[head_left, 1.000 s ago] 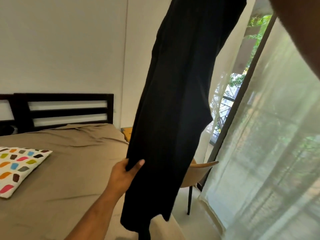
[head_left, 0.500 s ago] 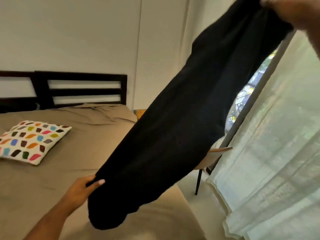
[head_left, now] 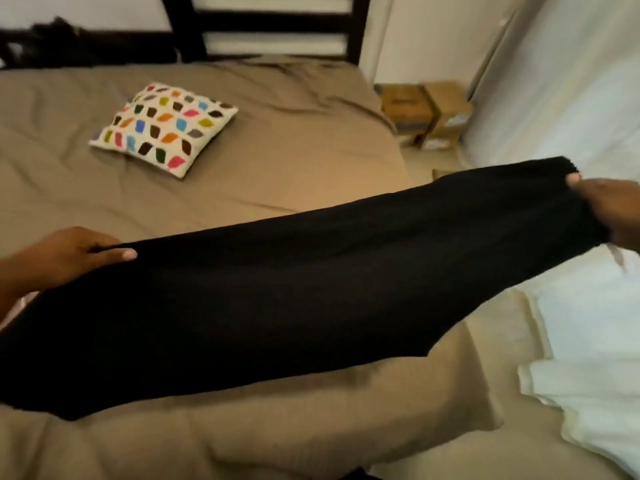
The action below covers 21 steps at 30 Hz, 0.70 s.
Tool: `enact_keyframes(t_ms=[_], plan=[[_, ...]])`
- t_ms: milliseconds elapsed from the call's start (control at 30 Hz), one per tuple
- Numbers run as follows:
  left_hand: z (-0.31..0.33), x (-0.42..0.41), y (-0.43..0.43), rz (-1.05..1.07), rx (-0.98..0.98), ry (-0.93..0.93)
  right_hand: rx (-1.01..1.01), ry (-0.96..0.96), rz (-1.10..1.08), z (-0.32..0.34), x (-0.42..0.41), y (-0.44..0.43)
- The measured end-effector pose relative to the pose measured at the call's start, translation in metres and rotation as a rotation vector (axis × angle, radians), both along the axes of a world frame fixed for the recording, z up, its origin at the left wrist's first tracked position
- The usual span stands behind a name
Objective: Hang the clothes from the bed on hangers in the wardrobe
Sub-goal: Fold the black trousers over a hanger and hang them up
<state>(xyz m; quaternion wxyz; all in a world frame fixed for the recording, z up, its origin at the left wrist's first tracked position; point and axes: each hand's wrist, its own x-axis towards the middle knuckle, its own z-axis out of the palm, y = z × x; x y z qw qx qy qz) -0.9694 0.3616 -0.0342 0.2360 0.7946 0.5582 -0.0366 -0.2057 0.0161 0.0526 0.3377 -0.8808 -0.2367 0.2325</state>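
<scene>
Two hands hold one black garment [head_left: 294, 299] stretched out above the bed [head_left: 277, 174]. Your left hand [head_left: 69, 258] grips the garment's near-left edge: the thumb lies flat on top of the cloth and the other fingers [head_left: 100, 242] curl round the edge and go under it. Your right hand [head_left: 609, 209], cut off by the frame's right side, pinches the opposite, narrower end, thumb on top, the rest of it hidden behind the cloth.

The garment runs taut between your two sets of fingers, rising from the left ones to the right ones. It widens toward your left fingers and hangs below them; you cannot tell whether its lowest part touches the brown sheet.

Beyond your left fingers, further up the bed, a white pillow [head_left: 162, 128] with coloured patches lies flat. Past it stands the dark headboard [head_left: 273, 26], with a blurred dark heap [head_left: 62, 43] at its foot. Beyond your right fingers, cardboard boxes [head_left: 426, 112] sit on the floor beside the bed. A pale curtain [head_left: 571, 98] hangs just behind your right fingers.
</scene>
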Motion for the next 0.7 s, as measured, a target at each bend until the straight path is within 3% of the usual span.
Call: enact_keyframes(t_ms=[100,167,267,433,567,700], plan=[[-0.037,0.066,-0.039,0.005,0.19,0.236,-0.162,-0.146,0.078,-0.111,0.01,0.019],[-0.095,0.089,-0.068,0.093,0.116,0.294,-0.252,-0.172,0.103,-0.148,-0.036,0.035],[-0.154,0.168,-0.141,-0.005,0.127,0.144,-0.241,-0.214,0.279,-0.205,-0.101,0.063],[-0.225,0.297,-0.237,-0.159,0.102,0.045,-0.017,-0.296,0.716,-0.283,-0.242,0.093],[-0.285,0.314,-0.252,-0.286,0.086,0.086,-0.117,-0.416,1.175,-0.347,-0.303,0.093],[-0.305,0.229,-0.218,0.018,0.156,0.125,-0.282,-0.694,0.915,-0.396,-0.202,0.081]])
